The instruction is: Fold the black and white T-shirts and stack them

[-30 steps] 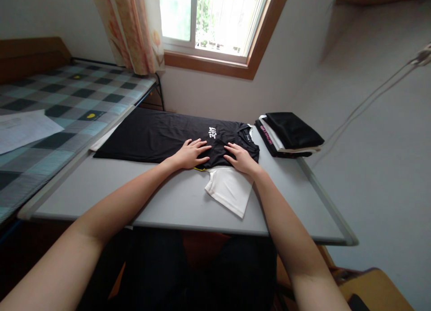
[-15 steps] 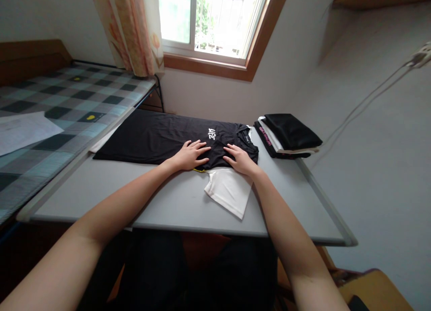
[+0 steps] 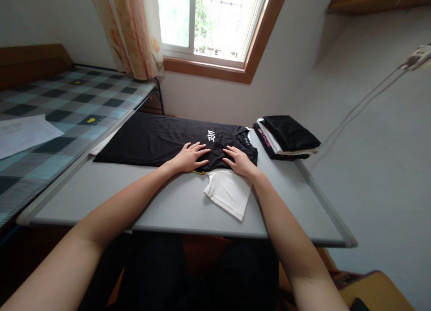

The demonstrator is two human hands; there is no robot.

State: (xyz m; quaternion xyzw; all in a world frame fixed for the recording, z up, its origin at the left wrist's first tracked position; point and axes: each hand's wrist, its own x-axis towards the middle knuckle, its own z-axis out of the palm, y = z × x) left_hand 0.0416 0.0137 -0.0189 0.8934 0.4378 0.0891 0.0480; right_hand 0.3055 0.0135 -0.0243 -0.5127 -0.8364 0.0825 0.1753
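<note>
A black T-shirt (image 3: 151,138) with white lettering lies spread over the grey table, its collar to the right and its hem to the left. From beneath its near edge a white sleeve (image 3: 229,192) sticks out toward me. My left hand (image 3: 190,157) rests flat on the near part of the black cloth, fingers apart. To its right, below the lettering, my right hand (image 3: 238,160) also lies on the cloth with spread fingers, its wrist close to the white sleeve. Neither hand grips anything.
Folded clothes (image 3: 289,133) form a stack at the table's back right. The table (image 3: 84,198) has a raised grey rim. Along its left side stands a bed (image 3: 63,104) with a checked cover and paper sheets (image 3: 28,133). A cable (image 3: 363,102) hangs along the right wall.
</note>
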